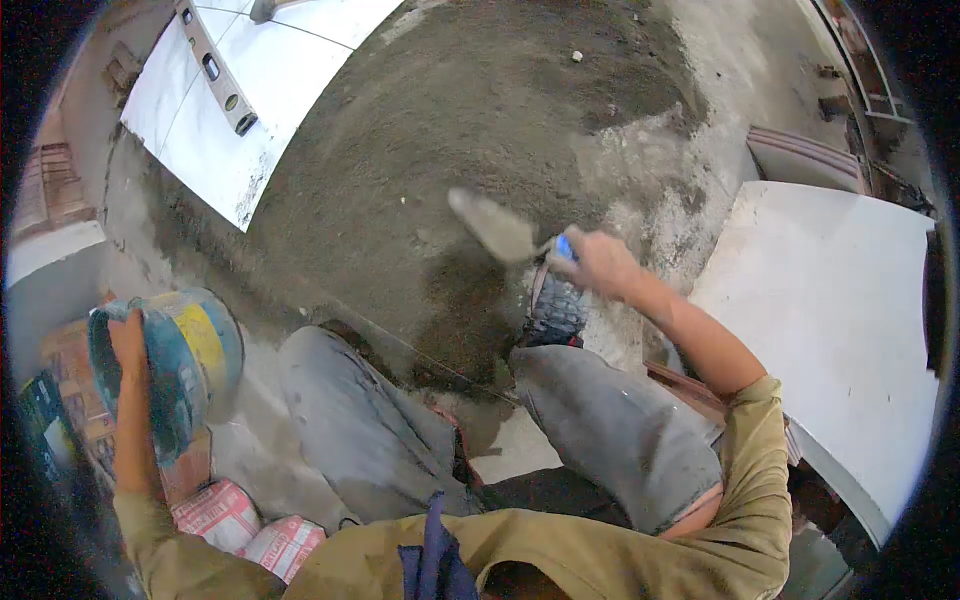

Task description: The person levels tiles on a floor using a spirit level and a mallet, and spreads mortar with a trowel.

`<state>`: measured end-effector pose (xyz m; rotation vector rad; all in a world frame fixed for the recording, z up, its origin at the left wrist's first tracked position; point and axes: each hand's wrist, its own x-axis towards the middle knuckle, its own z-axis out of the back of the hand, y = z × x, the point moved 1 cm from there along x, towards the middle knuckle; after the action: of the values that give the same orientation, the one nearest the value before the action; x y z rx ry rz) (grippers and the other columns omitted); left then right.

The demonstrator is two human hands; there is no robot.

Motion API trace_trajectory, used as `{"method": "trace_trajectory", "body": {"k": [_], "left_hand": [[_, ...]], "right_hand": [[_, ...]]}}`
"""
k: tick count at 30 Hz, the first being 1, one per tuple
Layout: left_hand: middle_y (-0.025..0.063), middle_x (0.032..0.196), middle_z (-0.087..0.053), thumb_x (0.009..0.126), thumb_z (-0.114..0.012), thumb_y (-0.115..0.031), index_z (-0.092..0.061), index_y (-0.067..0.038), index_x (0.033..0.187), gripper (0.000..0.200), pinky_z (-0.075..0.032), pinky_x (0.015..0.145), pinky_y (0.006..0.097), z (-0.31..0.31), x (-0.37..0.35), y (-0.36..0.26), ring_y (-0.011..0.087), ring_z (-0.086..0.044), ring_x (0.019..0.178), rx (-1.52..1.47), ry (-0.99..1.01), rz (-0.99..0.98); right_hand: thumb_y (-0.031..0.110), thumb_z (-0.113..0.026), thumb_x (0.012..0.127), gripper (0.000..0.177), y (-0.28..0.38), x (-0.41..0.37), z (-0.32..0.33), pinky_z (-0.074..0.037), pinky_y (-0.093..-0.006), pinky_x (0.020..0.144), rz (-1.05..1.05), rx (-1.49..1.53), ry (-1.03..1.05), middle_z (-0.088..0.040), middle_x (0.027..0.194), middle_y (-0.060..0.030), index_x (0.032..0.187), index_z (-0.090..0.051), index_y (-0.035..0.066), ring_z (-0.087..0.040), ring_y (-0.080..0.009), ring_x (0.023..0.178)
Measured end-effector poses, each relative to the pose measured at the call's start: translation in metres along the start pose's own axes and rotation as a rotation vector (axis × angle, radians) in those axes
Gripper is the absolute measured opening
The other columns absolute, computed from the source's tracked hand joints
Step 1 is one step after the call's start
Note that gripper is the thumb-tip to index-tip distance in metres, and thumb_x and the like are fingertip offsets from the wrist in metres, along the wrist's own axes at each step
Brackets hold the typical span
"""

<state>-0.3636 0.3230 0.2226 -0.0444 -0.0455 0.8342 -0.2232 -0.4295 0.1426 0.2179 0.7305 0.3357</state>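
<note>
My right hand (605, 265) is closed around the blue handle of a trowel (495, 225), whose blurred blade points left above the grey mortar bed (400, 170). At the left, my left hand (127, 340) grips the rim of a teal bucket (215, 345) with a yellow band. That bucket is tipped on its side, its mouth toward the left; what it contains cannot be made out. My knees are bent at the near edge of the mortar, and a dark shoe shows beneath my right hand.
White tiles (290, 70) lie at the upper left with a spirit level (215, 70) on them. A large white tile (820, 330) sits at the right, beside stacked tiles (805, 160). Red-and-white bags (220, 515) lie at the lower left. A thin string (410, 345) crosses before my knees.
</note>
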Motion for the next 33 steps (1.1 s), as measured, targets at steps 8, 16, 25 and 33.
{"method": "trace_trajectory", "body": {"k": [8, 16, 25, 33], "left_hand": [[0.0254, 0.113, -0.058, 0.077, -0.062, -0.029, -0.05, 0.01, 0.118, 0.058, -0.038, 0.095, 0.0396, -0.001, 0.003, 0.002, 0.0381, -0.055, 0.109, -0.05, -0.01, -0.124], [0.0248, 0.118, -0.057, 0.077, -0.061, -0.029, -0.046, 0.003, 0.129, 0.064, -0.039, 0.094, 0.0388, -0.004, 0.013, 0.008, 0.0379, -0.054, 0.11, -0.082, 0.073, -0.097], [0.0272, 0.12, -0.056, 0.077, -0.061, -0.029, -0.049, 0.013, 0.121, 0.062, -0.037, 0.095, 0.0371, 0.008, 0.0, -0.014, 0.0368, -0.053, 0.113, 0.083, 0.065, 0.124], [0.029, 0.12, -0.055, 0.076, -0.061, -0.034, -0.049, 0.014, 0.12, 0.066, -0.038, 0.096, 0.0384, -0.008, 0.021, 0.023, 0.0388, -0.053, 0.113, -0.031, 0.114, 0.013]], "right_hand": [[0.039, -0.062, 0.082, 0.04, 0.024, -0.008, -0.011, -0.05, -0.0495, 0.069, 0.326, 0.054, -0.002, -0.063, 0.077, -0.0226, 0.093, -0.054, 0.001, -0.063, -0.042, 0.077], [0.046, -0.058, 0.085, 0.046, -0.05, 0.119, 0.062, -0.049, -0.046, 0.074, 0.125, 0.208, -0.305, -0.064, 0.084, -0.0264, 0.087, -0.063, 0.0, -0.064, -0.0401, 0.084], [0.045, -0.058, 0.085, 0.044, 0.008, 0.033, -0.007, -0.049, -0.0485, 0.073, 0.263, 0.086, 0.142, -0.064, 0.084, -0.025, 0.094, -0.06, 0.002, -0.063, -0.0422, 0.083], [0.047, -0.056, 0.085, 0.047, 0.006, 0.002, -0.028, -0.049, -0.0515, 0.07, 0.211, 0.084, 0.134, -0.063, 0.081, -0.027, 0.098, -0.057, 0.001, -0.062, -0.0445, 0.077]]}}
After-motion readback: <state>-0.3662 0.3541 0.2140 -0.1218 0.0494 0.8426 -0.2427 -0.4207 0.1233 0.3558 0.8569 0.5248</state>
